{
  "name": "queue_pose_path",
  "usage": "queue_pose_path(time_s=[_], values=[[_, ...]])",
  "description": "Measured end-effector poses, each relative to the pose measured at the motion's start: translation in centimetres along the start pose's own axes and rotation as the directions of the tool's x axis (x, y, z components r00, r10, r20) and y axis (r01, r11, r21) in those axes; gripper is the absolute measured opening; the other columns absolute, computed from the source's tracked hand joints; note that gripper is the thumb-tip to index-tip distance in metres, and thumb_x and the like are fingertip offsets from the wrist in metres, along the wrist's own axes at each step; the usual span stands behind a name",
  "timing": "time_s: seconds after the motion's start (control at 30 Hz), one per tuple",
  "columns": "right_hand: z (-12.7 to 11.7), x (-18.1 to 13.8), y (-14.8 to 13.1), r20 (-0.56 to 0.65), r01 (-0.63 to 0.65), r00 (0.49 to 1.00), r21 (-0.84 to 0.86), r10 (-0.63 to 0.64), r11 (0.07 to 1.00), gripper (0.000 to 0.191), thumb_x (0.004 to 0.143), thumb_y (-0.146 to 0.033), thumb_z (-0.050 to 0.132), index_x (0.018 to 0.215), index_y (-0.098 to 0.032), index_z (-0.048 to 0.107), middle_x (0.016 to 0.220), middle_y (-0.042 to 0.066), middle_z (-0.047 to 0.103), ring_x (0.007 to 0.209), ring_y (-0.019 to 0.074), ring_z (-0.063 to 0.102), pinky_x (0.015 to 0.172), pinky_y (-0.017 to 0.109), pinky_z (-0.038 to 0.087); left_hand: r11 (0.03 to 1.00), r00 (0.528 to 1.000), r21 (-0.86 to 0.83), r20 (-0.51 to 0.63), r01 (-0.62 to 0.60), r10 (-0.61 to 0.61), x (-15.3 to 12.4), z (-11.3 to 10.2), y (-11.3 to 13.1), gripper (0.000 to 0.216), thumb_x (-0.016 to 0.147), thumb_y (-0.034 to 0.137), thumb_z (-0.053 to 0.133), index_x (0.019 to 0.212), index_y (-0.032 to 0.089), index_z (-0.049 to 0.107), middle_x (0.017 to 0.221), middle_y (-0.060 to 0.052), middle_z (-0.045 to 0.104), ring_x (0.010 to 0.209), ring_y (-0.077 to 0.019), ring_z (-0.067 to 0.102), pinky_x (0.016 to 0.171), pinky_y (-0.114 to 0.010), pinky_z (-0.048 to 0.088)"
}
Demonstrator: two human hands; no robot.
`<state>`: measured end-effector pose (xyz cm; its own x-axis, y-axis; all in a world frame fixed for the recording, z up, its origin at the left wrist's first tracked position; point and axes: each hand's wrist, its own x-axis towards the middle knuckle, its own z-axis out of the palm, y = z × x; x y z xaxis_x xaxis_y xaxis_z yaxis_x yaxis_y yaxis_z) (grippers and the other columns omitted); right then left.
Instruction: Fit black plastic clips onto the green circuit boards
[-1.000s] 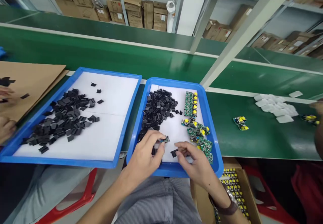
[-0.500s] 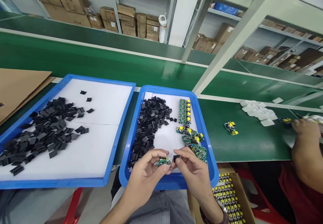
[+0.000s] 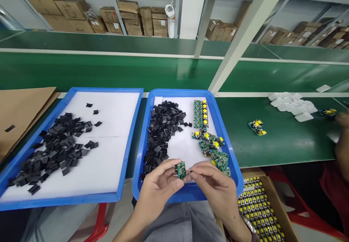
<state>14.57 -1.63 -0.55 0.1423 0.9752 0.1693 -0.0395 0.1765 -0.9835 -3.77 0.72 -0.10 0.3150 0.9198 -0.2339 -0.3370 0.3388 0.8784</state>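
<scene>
My left hand (image 3: 158,184) and my right hand (image 3: 215,187) meet over the near edge of a blue tray (image 3: 141,140). Both pinch one small green circuit board (image 3: 181,170) held upright between the fingertips. The right fingertips also press a small black piece against it, which I can barely see. Inside the tray lie a heap of black square pieces (image 3: 162,129) on the left and several green boards with yellow parts (image 3: 209,140) on the right.
A second blue tray (image 3: 128,125) with black pieces (image 3: 57,147) stands at the left, beside brown cardboard (image 3: 21,107). On the green belt lie two boards (image 3: 257,127) and white covers (image 3: 293,105). Another person's arm (image 3: 342,140) is at the right. A carton of boards (image 3: 259,213) sits below.
My hands lifted the board from the tray floor and turned it upright between both sets of fingertips. The other person's hand drew back to the right.
</scene>
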Motion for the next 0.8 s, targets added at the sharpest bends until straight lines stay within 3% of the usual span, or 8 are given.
queue_pose_path(time_s=[0.1,0.23,0.4,0.57,0.8], values=[[-0.2,0.0,-0.1,0.011,0.045,0.999,-0.067,-0.044,0.997,0.026,0.093,-0.012,0.076,0.107,-0.033,0.082,0.095,0.002,0.078,0.084,0.0183,0.075,0.073,0.031,0.064,0.998,1.000,0.069,0.016,-0.011,0.010,-0.2,-0.2,0.1,0.045,0.086,0.026,0.084,0.130,0.031,0.075,0.147,-0.009,0.062,0.117,-0.0270,0.071,0.096,-0.043,0.067],[-0.3,0.1,-0.4,0.032,0.115,0.993,-0.127,-0.112,0.985,0.032,0.091,-0.007,0.076,0.109,-0.034,0.080,0.094,0.001,0.079,0.086,0.0186,0.073,0.076,0.032,0.063,0.985,0.999,0.172,0.046,0.018,-0.026,-0.4,-0.5,0.2,0.048,0.090,0.028,0.082,0.136,0.033,0.071,0.128,-0.009,0.075,0.108,-0.0233,0.074,0.089,-0.035,0.067],[-0.5,0.1,-0.9,0.070,0.128,0.990,-0.147,-0.119,0.981,0.028,0.092,-0.009,0.075,0.109,-0.031,0.081,0.092,0.003,0.076,0.082,0.0195,0.073,0.068,0.033,0.062,0.955,1.000,0.296,0.027,-0.003,-0.005,-0.3,-0.6,0.0,0.042,0.090,0.036,0.081,0.130,0.028,0.075,0.113,-0.009,0.080,0.105,-0.0260,0.075,0.090,-0.038,0.065],[-0.7,0.1,-1.1,0.132,0.168,0.981,-0.185,-0.145,0.968,0.033,0.094,-0.007,0.070,0.116,-0.030,0.079,0.096,0.004,0.076,0.086,0.0197,0.074,0.071,0.032,0.063,0.962,0.998,0.274,0.054,-0.004,-0.012,-0.3,-0.7,-0.2,0.041,0.091,0.034,0.079,0.131,0.030,0.074,0.088,-0.004,0.078,0.099,-0.0259,0.075,0.084,-0.038,0.065],[-0.8,-0.1,-1.5,0.139,0.237,0.968,-0.247,-0.208,0.940,0.038,0.093,-0.003,0.068,0.119,-0.029,0.077,0.096,0.005,0.075,0.085,0.0195,0.073,0.071,0.034,0.063,0.968,0.999,0.251,0.031,0.012,-0.020,-0.4,-0.5,-0.3,0.029,0.089,0.030,0.081,0.118,0.028,0.080,0.093,-0.004,0.080,0.091,-0.0206,0.075,0.080,-0.030,0.063]])
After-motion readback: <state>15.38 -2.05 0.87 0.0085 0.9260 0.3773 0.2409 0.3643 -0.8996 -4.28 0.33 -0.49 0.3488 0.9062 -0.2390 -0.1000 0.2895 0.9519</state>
